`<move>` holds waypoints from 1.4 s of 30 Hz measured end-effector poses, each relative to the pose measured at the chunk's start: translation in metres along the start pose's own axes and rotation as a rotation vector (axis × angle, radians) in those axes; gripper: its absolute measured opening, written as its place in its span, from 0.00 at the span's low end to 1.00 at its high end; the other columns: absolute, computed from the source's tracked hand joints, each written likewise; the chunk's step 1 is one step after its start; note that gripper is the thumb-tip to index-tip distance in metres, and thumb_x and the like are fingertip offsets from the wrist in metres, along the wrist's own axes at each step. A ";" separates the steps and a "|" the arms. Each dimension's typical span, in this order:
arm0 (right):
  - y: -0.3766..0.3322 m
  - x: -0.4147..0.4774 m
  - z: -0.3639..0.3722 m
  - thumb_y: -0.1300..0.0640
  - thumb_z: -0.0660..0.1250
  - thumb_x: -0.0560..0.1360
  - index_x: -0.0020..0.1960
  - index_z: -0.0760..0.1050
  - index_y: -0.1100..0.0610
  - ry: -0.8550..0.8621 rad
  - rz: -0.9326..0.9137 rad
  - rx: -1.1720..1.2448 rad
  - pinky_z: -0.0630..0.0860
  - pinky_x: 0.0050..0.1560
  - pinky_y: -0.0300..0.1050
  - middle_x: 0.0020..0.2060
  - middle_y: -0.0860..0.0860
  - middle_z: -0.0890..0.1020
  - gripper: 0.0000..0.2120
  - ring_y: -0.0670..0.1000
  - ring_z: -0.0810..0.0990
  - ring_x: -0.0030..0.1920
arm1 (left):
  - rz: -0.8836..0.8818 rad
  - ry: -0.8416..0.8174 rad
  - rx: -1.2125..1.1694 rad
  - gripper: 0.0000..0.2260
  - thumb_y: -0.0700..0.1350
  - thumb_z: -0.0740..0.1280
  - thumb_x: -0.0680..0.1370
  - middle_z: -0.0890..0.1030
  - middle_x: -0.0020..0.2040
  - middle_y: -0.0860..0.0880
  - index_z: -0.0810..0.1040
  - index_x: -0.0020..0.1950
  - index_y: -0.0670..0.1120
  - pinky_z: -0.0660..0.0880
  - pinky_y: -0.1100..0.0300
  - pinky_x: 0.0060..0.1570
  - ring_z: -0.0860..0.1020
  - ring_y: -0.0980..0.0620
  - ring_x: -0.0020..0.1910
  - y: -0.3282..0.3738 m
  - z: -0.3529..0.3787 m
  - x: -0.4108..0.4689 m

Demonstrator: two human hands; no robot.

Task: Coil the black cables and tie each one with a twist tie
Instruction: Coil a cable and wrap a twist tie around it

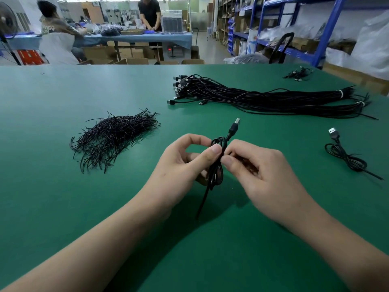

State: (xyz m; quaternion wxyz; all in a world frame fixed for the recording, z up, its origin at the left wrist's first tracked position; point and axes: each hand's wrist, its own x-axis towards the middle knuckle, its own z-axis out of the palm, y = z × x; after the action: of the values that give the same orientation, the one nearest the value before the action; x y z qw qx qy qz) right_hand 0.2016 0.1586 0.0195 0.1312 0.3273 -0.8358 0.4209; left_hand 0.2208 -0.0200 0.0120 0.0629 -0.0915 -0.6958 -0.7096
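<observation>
Both hands work just above the green desk (63,207). The left hand (185,163) has its grip pinched on the waist of the coiled black cable (214,175). The right hand (261,171) pinches the same spot; no tie is discernible there. The USB plug (234,126) stands upright.

Recommended: keep the loops flat and bind tightly at the waist.

Thin, wiry twist ties (113,140) are heaped to the left, and a bundle of straight matte cables (263,98) lies behind.
</observation>
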 end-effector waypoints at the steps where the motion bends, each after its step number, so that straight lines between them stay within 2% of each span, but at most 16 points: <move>1: 0.001 0.001 0.001 0.55 0.64 0.82 0.40 0.73 0.55 -0.009 0.045 0.069 0.61 0.31 0.40 0.27 0.49 0.70 0.12 0.44 0.64 0.29 | 0.018 0.010 -0.011 0.13 0.50 0.69 0.77 0.83 0.35 0.48 0.76 0.58 0.46 0.81 0.49 0.41 0.80 0.49 0.31 -0.001 0.000 0.000; 3: 0.005 0.003 -0.001 0.57 0.63 0.83 0.39 0.71 0.58 -0.036 0.191 0.334 0.60 0.30 0.37 0.28 0.46 0.66 0.14 0.45 0.62 0.29 | 0.106 -0.010 0.021 0.10 0.43 0.66 0.82 0.83 0.36 0.48 0.74 0.63 0.49 0.81 0.46 0.45 0.80 0.50 0.33 -0.002 -0.001 -0.001; 6: 0.007 0.003 -0.004 0.55 0.63 0.82 0.39 0.71 0.57 -0.125 0.441 0.716 0.55 0.26 0.35 0.28 0.49 0.64 0.13 0.46 0.58 0.27 | 0.290 -0.071 0.314 0.16 0.36 0.66 0.82 0.85 0.42 0.51 0.76 0.65 0.53 0.78 0.62 0.46 0.83 0.54 0.40 -0.004 -0.005 -0.001; 9: 0.008 0.001 -0.004 0.55 0.63 0.82 0.38 0.71 0.53 -0.221 0.531 0.844 0.52 0.25 0.36 0.28 0.48 0.65 0.13 0.44 0.58 0.25 | 0.404 -0.043 0.632 0.16 0.36 0.73 0.76 0.86 0.47 0.58 0.83 0.60 0.53 0.75 0.68 0.44 0.84 0.54 0.46 -0.005 -0.006 0.001; 14: 0.006 0.001 0.001 0.55 0.61 0.83 0.39 0.68 0.59 -0.136 0.367 0.530 0.60 0.28 0.34 0.28 0.47 0.65 0.16 0.46 0.61 0.30 | 0.375 0.026 0.611 0.12 0.39 0.75 0.75 0.87 0.43 0.58 0.86 0.55 0.53 0.78 0.63 0.43 0.84 0.56 0.43 0.000 -0.007 -0.001; 17: 0.006 0.001 0.007 0.50 0.60 0.84 0.42 0.70 0.61 -0.084 0.356 0.485 0.61 0.29 0.37 0.29 0.46 0.65 0.17 0.47 0.62 0.30 | 0.430 0.073 0.676 0.13 0.38 0.77 0.73 0.87 0.44 0.58 0.87 0.55 0.50 0.77 0.71 0.48 0.84 0.62 0.43 0.001 -0.005 -0.003; 19: 0.004 0.000 0.012 0.45 0.59 0.84 0.46 0.73 0.63 -0.031 0.363 0.429 0.61 0.31 0.43 0.29 0.47 0.65 0.21 0.47 0.63 0.30 | 0.466 0.093 0.739 0.13 0.39 0.77 0.73 0.87 0.45 0.57 0.87 0.55 0.49 0.76 0.73 0.50 0.84 0.63 0.43 0.001 -0.002 -0.004; 22: 0.001 -0.001 0.017 0.45 0.59 0.84 0.45 0.74 0.63 0.069 0.327 0.317 0.60 0.35 0.51 0.31 0.51 0.67 0.22 0.49 0.63 0.32 | 0.480 0.083 0.753 0.12 0.43 0.75 0.73 0.87 0.46 0.58 0.87 0.57 0.50 0.75 0.74 0.51 0.83 0.66 0.44 0.002 0.002 -0.005; 26: -0.004 -0.001 0.015 0.51 0.60 0.84 0.37 0.68 0.61 0.157 0.234 0.199 0.59 0.32 0.47 0.28 0.50 0.65 0.20 0.47 0.61 0.31 | 0.466 0.107 0.754 0.08 0.53 0.72 0.75 0.85 0.39 0.59 0.87 0.50 0.52 0.73 0.72 0.41 0.80 0.64 0.36 0.006 0.006 -0.005; 28: -0.007 -0.002 0.013 0.53 0.60 0.84 0.36 0.68 0.59 0.198 0.149 0.116 0.57 0.29 0.43 0.26 0.48 0.64 0.19 0.44 0.60 0.29 | 0.407 0.143 0.718 0.09 0.56 0.71 0.77 0.81 0.35 0.56 0.86 0.42 0.53 0.68 0.70 0.36 0.76 0.60 0.35 0.006 0.005 -0.004; 30: -0.009 -0.003 0.012 0.54 0.61 0.84 0.36 0.67 0.59 0.246 0.071 0.062 0.57 0.28 0.40 0.25 0.47 0.64 0.19 0.45 0.61 0.28 | 0.256 0.099 0.569 0.13 0.59 0.68 0.77 0.79 0.38 0.54 0.83 0.39 0.52 0.68 0.65 0.39 0.76 0.57 0.39 0.005 0.005 -0.003; 32: -0.009 -0.004 0.009 0.53 0.61 0.84 0.36 0.69 0.60 0.266 0.002 0.007 0.59 0.28 0.41 0.25 0.48 0.65 0.19 0.47 0.63 0.27 | 0.151 0.007 0.405 0.15 0.58 0.67 0.79 0.79 0.39 0.53 0.83 0.41 0.49 0.69 0.62 0.42 0.75 0.58 0.40 0.004 0.006 -0.003; 35: -0.006 -0.003 0.006 0.52 0.60 0.83 0.37 0.71 0.62 0.247 -0.051 -0.074 0.64 0.29 0.48 0.26 0.50 0.70 0.19 0.52 0.67 0.28 | -0.015 -0.125 0.124 0.20 0.55 0.64 0.80 0.79 0.41 0.39 0.82 0.46 0.38 0.72 0.59 0.42 0.74 0.53 0.42 0.001 0.009 -0.004; 37: -0.004 -0.003 0.004 0.51 0.60 0.83 0.37 0.71 0.61 0.228 -0.073 -0.090 0.67 0.30 0.50 0.27 0.50 0.72 0.19 0.52 0.69 0.29 | -0.142 -0.207 -0.053 0.16 0.55 0.64 0.80 0.79 0.39 0.45 0.83 0.43 0.44 0.72 0.62 0.39 0.75 0.53 0.39 0.002 0.010 -0.005; 39: -0.005 -0.003 0.005 0.51 0.61 0.83 0.37 0.70 0.60 0.214 -0.086 -0.059 0.65 0.29 0.43 0.26 0.48 0.69 0.19 0.48 0.67 0.28 | -0.212 -0.259 -0.148 0.14 0.54 0.64 0.79 0.79 0.37 0.50 0.82 0.38 0.49 0.72 0.63 0.37 0.76 0.55 0.36 0.004 0.008 -0.005; 42: -0.004 0.000 0.010 0.51 0.61 0.83 0.35 0.67 0.57 0.183 0.019 0.109 0.62 0.30 0.44 0.27 0.50 0.65 0.19 0.47 0.63 0.29 | -0.177 -0.176 -0.077 0.16 0.54 0.64 0.82 0.80 0.37 0.47 0.82 0.39 0.49 0.74 0.62 0.37 0.77 0.53 0.36 -0.001 0.008 -0.003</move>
State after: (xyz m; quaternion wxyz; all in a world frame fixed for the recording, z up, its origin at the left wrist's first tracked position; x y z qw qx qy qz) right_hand 0.2047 0.1491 0.0155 0.1850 0.2861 -0.7992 0.4951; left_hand 0.2236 -0.0125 0.0107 -0.0649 -0.0942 -0.6764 -0.7276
